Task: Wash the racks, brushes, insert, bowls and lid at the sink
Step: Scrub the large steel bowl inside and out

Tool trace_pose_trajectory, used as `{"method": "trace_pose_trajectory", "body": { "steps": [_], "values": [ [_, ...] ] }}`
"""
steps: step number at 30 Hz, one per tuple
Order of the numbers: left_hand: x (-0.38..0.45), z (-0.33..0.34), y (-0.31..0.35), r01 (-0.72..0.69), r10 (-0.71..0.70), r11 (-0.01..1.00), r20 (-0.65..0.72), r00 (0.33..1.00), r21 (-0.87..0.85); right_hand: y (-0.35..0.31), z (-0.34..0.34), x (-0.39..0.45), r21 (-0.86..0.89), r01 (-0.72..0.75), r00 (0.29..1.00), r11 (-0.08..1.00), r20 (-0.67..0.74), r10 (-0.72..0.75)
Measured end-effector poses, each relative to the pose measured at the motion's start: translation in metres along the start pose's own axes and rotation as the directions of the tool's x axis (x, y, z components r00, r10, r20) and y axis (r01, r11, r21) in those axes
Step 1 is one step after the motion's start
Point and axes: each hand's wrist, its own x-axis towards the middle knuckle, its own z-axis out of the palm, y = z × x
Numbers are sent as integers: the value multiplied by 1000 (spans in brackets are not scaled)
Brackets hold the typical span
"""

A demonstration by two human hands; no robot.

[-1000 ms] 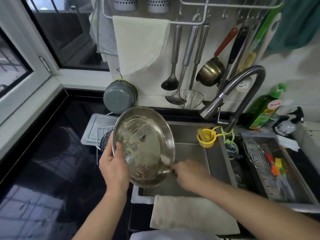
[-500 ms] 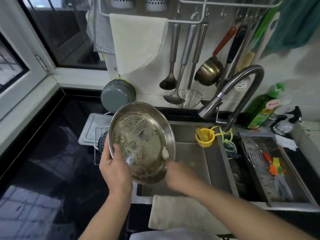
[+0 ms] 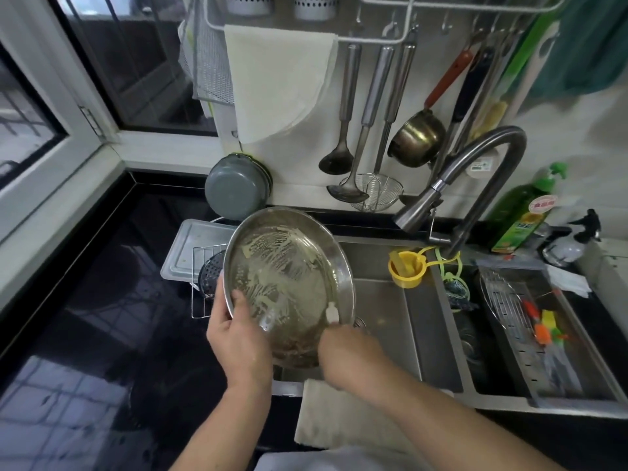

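A large steel bowl, smeared inside with pale residue, is held tilted over the left of the sink. My left hand grips its near left rim, thumb inside. My right hand is curled round a small brush whose pale tip touches the bowl's lower right inner wall. A wire rack and a perforated dark insert lie on a metal tray behind the bowl. Another rack with coloured brushes rests in the right drainer basket.
The faucet arches over the sink's back right. A yellow cup hangs on the divider. A grey bowl leans on the wall. Ladles and a small pot hang above. A green soap bottle stands right. A cloth covers the front edge.
My right hand has drawn the brush leftward and up along the bowl's lower right wall. The bowl tilted slightly more toward me in my left hand.
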Motion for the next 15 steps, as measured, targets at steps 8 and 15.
{"method": "trace_pose_trajectory", "body": {
  "steps": [8, 15],
  "values": [
    [1, -3, 14, 98, -98, 994, -1, 995, -42, 22, -29, 11, -47, 135, 985, 990, -101, -139],
    [7, -6, 16, 141, -141, 988, 9, 990, -64, 34, -38, 8, -75, 159, 977, 984, -132, -168]
  ]
}}
